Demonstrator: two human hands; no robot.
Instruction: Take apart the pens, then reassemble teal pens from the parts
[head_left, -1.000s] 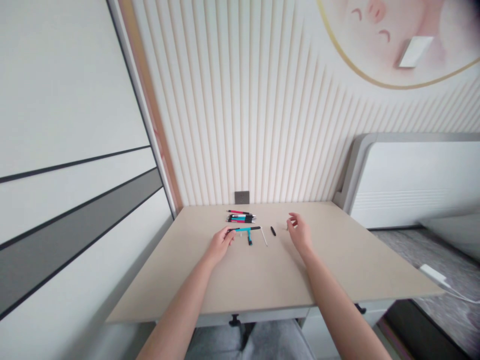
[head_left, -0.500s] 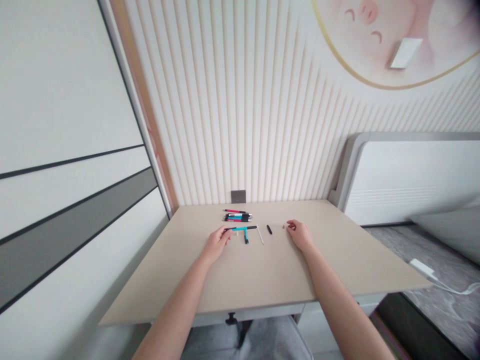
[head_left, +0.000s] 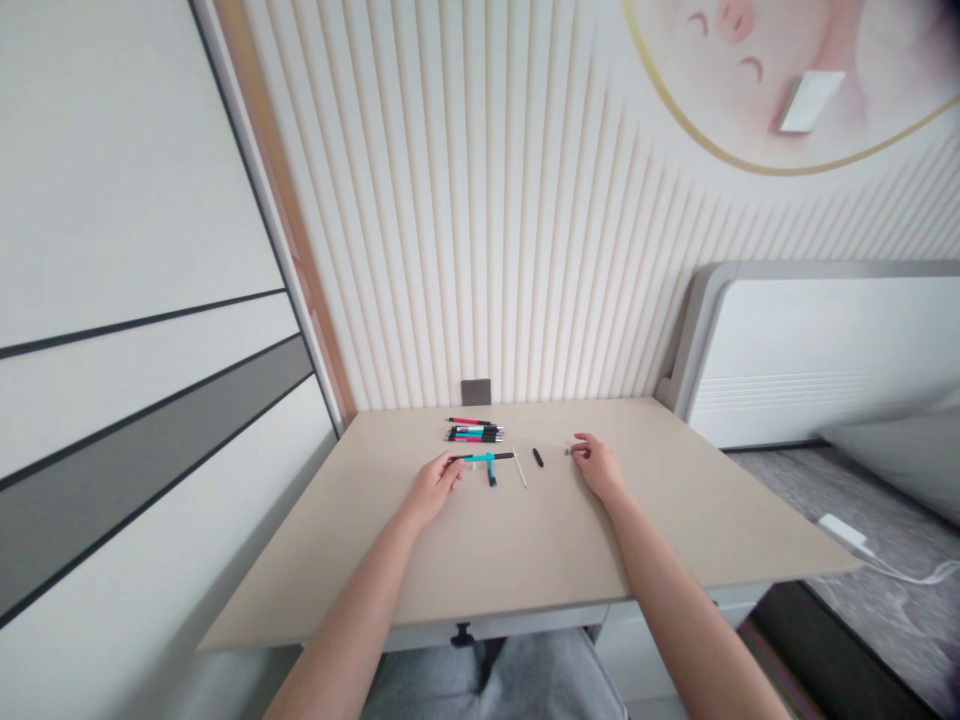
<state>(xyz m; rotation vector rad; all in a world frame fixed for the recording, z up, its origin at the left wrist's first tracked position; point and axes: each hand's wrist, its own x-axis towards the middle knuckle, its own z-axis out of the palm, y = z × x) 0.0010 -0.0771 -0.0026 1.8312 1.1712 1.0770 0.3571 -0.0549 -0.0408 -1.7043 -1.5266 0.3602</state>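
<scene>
My left hand (head_left: 436, 484) is closed on the left end of a blue and black pen (head_left: 481, 457), which lies level across the desk. Just below that pen is a separate blue barrel piece (head_left: 492, 472) with a dark end. A thin white refill (head_left: 521, 471) slants to the right of it, and a short black grip piece (head_left: 538, 457) lies further right. My right hand (head_left: 597, 466) rests on the desk, its thumb and forefinger apart beside a tiny greyish part (head_left: 568, 452), too small to name.
Several pens (head_left: 475, 434) in red, blue, white and black lie together at the back of the desk (head_left: 517, 550). Behind them is a ribbed wall with a dark socket (head_left: 476, 392). A cabinet stands left, a bed right.
My right hand has shifted slightly left and its forefinger has lifted away from the thumb, beside the tiny part. My left hand and the pen have stayed in place.
</scene>
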